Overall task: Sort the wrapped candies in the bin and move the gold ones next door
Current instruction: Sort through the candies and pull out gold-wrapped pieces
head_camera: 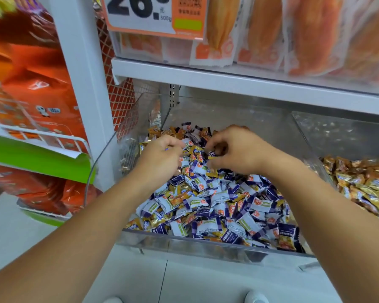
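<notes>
A: What is seen in the clear plastic bin [206, 248] on the lower shelf?

B: A deep heap of small white-and-purple wrapped candies [208, 202] is seen in it, and gold-wrapped candies [179, 194] are mixed among them, mostly at the left side and at the far end. The bin is bounded by transparent walls on every side.

A: And how are the hands placed?

B: Both are held over the far half of the heap. The left hand [162, 154] is seen with the fingers curled down into the candies; whether something is gripped inside cannot be told. The right hand [234, 147] is also curled, and a small purple-and-gold candy piece [212, 155] is pinched at its fingertips, just above the heap.

A: Where is the neighbouring bin?

B: The second clear bin [304, 138] is found just beside, to the right, separated by a transparent wall. Only gold-wrapped sweets [363, 184] are seen piled in it.

A: What else is visible?

B: An orange-and-white price sign [153, 16] is hung above, beside packets of orange dried snack [293, 33] on the upper white shelf [228, 82].
</notes>
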`<state>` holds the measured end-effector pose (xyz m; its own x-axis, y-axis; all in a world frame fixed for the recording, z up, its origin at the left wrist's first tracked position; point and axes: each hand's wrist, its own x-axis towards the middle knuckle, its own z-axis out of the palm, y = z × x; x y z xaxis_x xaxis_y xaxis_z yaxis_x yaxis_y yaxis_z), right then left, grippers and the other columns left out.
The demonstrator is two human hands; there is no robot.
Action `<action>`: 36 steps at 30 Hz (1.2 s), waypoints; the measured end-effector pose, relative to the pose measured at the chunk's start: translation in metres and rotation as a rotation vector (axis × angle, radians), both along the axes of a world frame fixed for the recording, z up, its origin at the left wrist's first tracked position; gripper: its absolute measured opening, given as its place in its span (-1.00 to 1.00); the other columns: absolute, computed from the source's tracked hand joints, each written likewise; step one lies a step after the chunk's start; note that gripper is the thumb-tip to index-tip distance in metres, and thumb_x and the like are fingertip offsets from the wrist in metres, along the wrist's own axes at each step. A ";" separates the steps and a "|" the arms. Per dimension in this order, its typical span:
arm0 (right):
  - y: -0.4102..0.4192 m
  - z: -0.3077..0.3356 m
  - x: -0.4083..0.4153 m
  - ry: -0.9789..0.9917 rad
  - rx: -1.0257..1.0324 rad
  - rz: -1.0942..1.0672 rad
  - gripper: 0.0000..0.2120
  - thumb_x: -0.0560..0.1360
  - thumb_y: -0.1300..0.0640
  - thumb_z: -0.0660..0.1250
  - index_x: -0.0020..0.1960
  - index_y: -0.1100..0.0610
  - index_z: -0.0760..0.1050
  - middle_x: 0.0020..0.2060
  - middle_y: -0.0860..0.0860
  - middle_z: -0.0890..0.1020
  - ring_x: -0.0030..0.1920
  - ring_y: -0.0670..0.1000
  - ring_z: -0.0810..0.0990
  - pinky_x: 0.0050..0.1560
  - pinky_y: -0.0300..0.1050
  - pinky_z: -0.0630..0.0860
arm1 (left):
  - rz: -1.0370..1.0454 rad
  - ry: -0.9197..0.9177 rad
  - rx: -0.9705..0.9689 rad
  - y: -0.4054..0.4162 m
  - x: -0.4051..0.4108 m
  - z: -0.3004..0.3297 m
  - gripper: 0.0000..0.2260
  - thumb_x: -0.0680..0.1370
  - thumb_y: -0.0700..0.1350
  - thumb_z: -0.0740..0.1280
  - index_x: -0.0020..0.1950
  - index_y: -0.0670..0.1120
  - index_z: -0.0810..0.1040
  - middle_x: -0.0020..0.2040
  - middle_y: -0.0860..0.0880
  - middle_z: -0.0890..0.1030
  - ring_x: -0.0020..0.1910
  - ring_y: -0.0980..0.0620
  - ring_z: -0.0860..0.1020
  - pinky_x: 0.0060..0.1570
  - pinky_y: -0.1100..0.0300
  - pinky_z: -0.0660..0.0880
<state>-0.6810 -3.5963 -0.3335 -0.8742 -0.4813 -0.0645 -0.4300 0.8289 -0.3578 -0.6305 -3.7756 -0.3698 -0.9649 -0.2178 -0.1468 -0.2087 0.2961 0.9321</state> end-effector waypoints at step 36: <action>-0.027 -0.002 0.025 -0.743 -0.747 -0.110 -0.70 0.56 0.02 0.33 -0.30 0.13 0.54 -0.48 -0.02 0.36 -0.47 -0.04 0.27 -0.47 -0.23 0.23 | -0.416 0.035 -0.827 -0.026 -0.004 -0.016 -0.83 0.50 -0.02 0.48 -0.22 -0.06 0.61 -0.34 -0.08 0.56 -0.32 -0.10 0.55 -0.29 0.10 0.46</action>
<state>-0.6560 -3.6237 -0.3360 -0.7781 -0.5397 -0.3213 0.1703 0.3111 -0.9350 -0.6343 -3.8017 -0.3855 -0.9898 0.1248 -0.0680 0.0883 0.9148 0.3941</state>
